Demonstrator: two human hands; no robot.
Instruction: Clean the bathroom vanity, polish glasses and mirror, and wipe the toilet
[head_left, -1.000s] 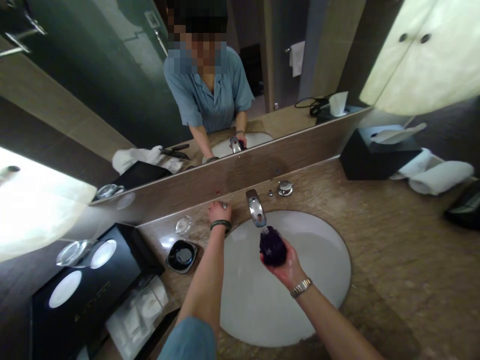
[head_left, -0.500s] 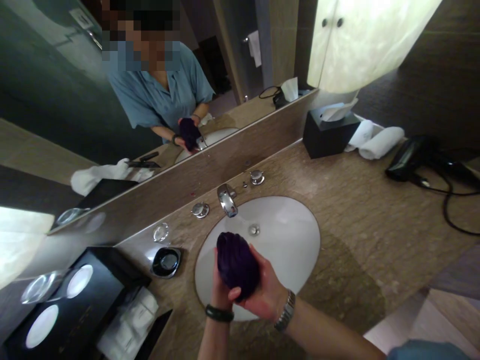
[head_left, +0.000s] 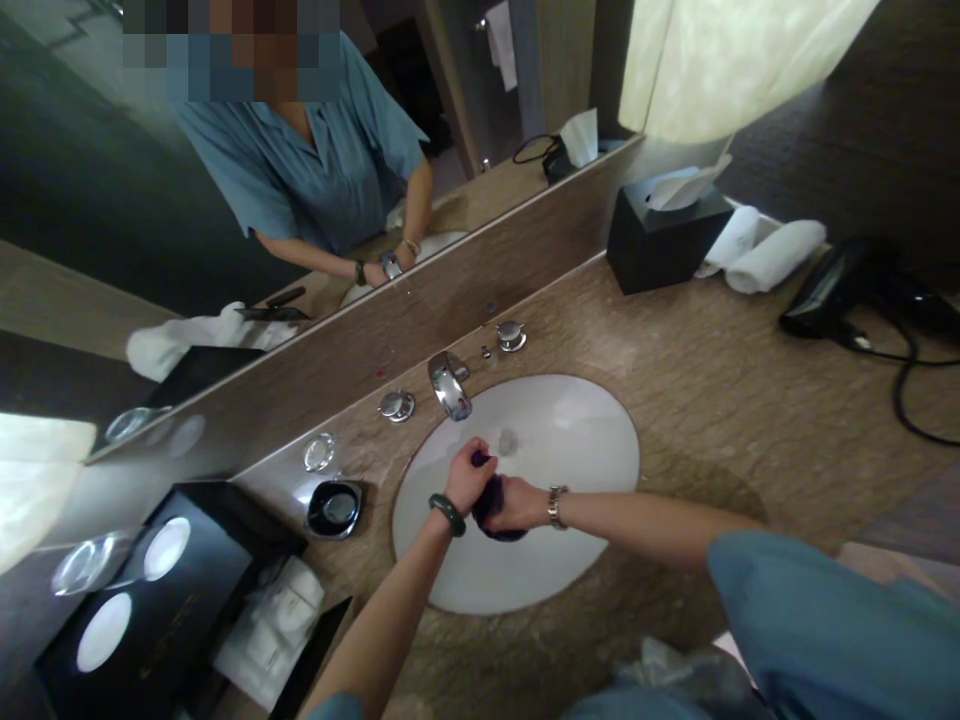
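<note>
A dark purple cloth (head_left: 491, 502) is bunched between my hands, low over the white sink basin (head_left: 577, 430). My left hand (head_left: 468, 474), with a dark green bangle at the wrist, has its fingers closed on the cloth's upper left part. On the cloth's right side, my right hand (head_left: 520, 503) grips it, a metal watch on that wrist. Parts of the cloth are hidden by my fingers. Just behind my hands is the chrome faucet (head_left: 450, 388), between two round knobs (head_left: 396, 404).
A black tissue box (head_left: 664, 240), rolled white towels (head_left: 776, 257) and a black hair dryer (head_left: 832, 290) with its cord lie at the right. At the left are a small black dish (head_left: 334, 508) and a black box (head_left: 172, 590). A mirror (head_left: 360, 200) spans the back wall.
Both hands have lowered the cloth into the basin and moved forward. It was a rounded bundle cupped in my palms; now it is squeezed smaller between my fists. The view has shifted slightly.
</note>
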